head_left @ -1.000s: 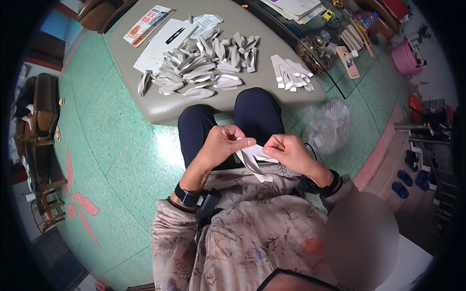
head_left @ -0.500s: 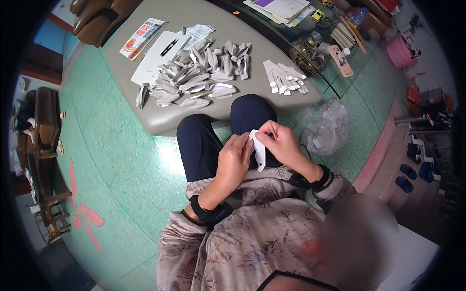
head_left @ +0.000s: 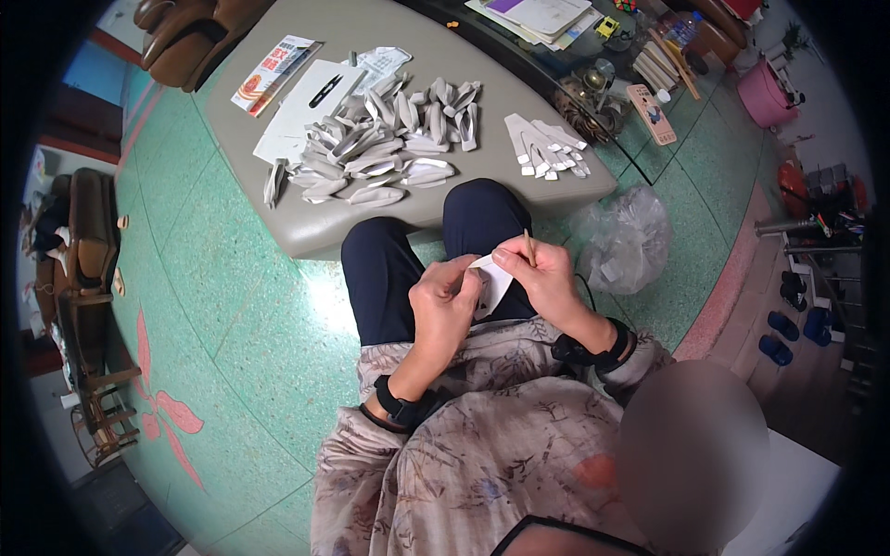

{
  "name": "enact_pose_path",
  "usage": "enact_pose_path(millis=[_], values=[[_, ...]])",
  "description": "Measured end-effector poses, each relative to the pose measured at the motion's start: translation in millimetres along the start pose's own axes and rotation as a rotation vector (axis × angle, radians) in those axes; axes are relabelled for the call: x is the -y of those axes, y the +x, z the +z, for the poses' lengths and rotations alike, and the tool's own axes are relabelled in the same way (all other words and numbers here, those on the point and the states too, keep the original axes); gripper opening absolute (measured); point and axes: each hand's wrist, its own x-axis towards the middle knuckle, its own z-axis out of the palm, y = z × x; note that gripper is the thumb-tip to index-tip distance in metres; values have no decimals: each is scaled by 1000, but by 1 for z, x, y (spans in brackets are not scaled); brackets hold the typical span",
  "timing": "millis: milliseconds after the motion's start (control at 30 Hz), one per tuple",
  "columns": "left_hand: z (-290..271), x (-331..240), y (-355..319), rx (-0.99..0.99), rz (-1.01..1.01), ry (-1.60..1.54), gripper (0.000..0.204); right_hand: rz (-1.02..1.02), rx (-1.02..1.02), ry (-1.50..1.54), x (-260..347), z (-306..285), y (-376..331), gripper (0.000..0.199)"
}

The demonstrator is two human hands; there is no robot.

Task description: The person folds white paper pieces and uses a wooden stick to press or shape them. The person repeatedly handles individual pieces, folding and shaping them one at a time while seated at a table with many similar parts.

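Note:
Over my lap, a white folded paper piece [head_left: 494, 289] is held between both hands. My left hand [head_left: 441, 304] pinches its upper left edge between thumb and fingers. My right hand [head_left: 540, 276] grips the upper right corner, thumb on top, and a thin tan stick [head_left: 528, 243] pokes up from between its fingers. Beyond my knees, a padded grey bench [head_left: 501, 69] carries a heap of grey-white folded paper pieces [head_left: 371, 153], hollow and boat-shaped. To their right lies a fanned group of flat white paper strips [head_left: 547, 148] with folded ends.
On the bench's left are a white board [head_left: 283, 134] with a black slim object [head_left: 325, 90] and a printed booklet [head_left: 272, 74]. A clear plastic bag [head_left: 630, 243] rests on the green floor beside my right knee. A dark glass table [head_left: 547, 60] stands beyond.
The paper piece has turned and spread, showing a wider white face. The thin stick now shows above my right hand. My left fingers have curled in more.

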Motion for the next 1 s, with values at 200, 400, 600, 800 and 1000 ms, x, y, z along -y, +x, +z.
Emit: enact_pose_path(millis=[200, 400, 600, 800, 1000], values=[[-2, 21, -2, -57, -64, -158, 14, -43, -36, -29, 11, -10, -5, 12], [-17, -4, 6, 78, 387, 255, 35, -40, -10, -108, 6, -20, 2, 13], [-16, -8, 10, 189, 174, -73, 15, 1, 144, -29, 0, -18, 0, 11], [-15, -2, 9, 204, 182, -66, 14, -61, 106, -22, -2, -13, -1, 9], [-12, -1, 8, 172, 208, -18, 14, -94, 104, -41, -3, -10, 0, 10]])
